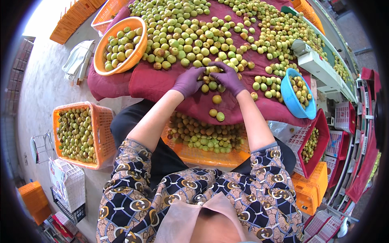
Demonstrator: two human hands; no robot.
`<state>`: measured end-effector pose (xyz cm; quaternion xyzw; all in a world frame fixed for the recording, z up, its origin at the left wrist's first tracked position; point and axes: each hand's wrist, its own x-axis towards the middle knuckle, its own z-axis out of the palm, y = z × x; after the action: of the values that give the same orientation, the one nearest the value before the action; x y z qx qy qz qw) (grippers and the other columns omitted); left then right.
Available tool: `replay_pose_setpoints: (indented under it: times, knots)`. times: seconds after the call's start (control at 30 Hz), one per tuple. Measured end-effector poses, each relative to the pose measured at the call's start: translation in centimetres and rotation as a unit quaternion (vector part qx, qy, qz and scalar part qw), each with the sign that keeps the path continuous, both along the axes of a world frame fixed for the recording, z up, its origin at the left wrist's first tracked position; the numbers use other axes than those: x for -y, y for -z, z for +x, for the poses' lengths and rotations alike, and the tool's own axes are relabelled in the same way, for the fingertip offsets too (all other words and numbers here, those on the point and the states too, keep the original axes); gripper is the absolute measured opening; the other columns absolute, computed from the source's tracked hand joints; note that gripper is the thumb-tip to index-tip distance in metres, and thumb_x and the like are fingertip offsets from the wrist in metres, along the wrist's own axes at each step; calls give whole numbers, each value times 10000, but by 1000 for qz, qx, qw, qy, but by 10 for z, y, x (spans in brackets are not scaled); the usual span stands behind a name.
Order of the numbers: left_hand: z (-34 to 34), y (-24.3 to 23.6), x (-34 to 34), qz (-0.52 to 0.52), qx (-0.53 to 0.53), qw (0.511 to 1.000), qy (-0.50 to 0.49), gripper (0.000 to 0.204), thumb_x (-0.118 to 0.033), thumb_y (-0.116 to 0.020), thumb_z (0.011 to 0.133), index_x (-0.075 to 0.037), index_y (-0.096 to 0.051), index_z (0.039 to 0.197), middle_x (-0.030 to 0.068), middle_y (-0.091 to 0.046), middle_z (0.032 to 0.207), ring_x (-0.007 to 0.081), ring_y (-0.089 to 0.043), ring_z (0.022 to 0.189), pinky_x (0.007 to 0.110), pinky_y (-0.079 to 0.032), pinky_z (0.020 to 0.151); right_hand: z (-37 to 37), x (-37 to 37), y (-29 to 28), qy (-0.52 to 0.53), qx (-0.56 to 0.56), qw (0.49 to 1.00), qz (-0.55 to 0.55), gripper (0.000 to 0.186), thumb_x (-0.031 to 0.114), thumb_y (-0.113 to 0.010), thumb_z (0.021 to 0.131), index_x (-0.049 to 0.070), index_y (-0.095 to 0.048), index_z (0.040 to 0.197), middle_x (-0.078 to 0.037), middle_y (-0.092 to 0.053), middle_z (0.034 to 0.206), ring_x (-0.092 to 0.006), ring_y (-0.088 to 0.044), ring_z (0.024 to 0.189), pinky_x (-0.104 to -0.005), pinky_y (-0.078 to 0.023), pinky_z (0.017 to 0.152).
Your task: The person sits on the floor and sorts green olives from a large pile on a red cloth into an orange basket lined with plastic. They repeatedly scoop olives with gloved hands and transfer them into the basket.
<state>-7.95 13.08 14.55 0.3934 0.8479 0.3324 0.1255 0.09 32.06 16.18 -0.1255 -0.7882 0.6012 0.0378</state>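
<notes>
Both my hands wear purple gloves and reach over a sloping maroon cloth (pixel 154 86) covered with small round green-and-brown jujubes (pixel 178 34). My left hand (pixel 190 82) lies at the near edge of the pile, its fingers bent toward the middle. Opposite it, my right hand (pixel 227 79) arches over the fruit with its fingers apart. Several jujubes (pixel 212 85) sit on the cloth between the two hands. Closer to me, a few loose ones (pixel 216 99) rest on the cloth. Below its edge, an orange crate (pixel 202 156) of jujubes stands between my legs.
An orange basket (pixel 139 50) of jujubes rests at the cloth's left, a blue basin (pixel 288 95) at its right. On the floor to the left stands another full orange crate (pixel 106 135). A white machine (pixel 324 67) with a belt borders the right side; red crates (pixel 318 141) stand below it.
</notes>
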Motion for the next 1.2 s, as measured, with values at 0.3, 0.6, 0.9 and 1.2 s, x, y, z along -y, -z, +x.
replay_pose_setpoints:
  times: [0.3, 0.6, 0.9, 1.2]
  knots:
    - [33, -6, -5, 3, 102, 973, 205, 581, -226, -742, 868, -213, -552, 1417, 116, -624, 1280, 302, -642, 1125, 387, -526, 969, 95, 22, -46, 64, -37, 978, -193, 247, 67, -722, 925, 86, -670, 1166, 29, -638, 870, -27, -555, 636, -213, -446, 534]
    - [61, -11, -4, -51, 42, 978, 196, 755, -203, -753, 824, -223, -416, 1499, 149, -571, 1273, 354, -613, 1144, 413, -521, 967, 177, -74, -39, 220, -40, 861, -457, 360, 406, -612, 995, 67, -587, 1115, -49, -634, 845, -138, -628, 632, -262, -484, 468]
    - [22, -20, 6, 41, 57, 987, 147, 631, -220, -756, 845, -187, -508, 1424, 131, -654, 1110, 291, -659, 965, 391, -542, 873, 212, -180, -62, 387, -320, 654, -567, 650, 378, -575, 1015, -60, -376, 1453, -285, -463, 1464, -434, -513, 1315, -523, -493, 1087]
    - [-30, -32, 11, -223, -257, 911, -231, 787, -386, -816, 733, -221, -482, 1426, 112, -495, 1385, 350, -511, 1213, 528, -436, 969, 129, -64, 14, 59, 139, 807, 571, 333, 137, -596, 886, 132, -622, 1219, -193, -636, 1081, -401, -650, 973, -509, -544, 819]
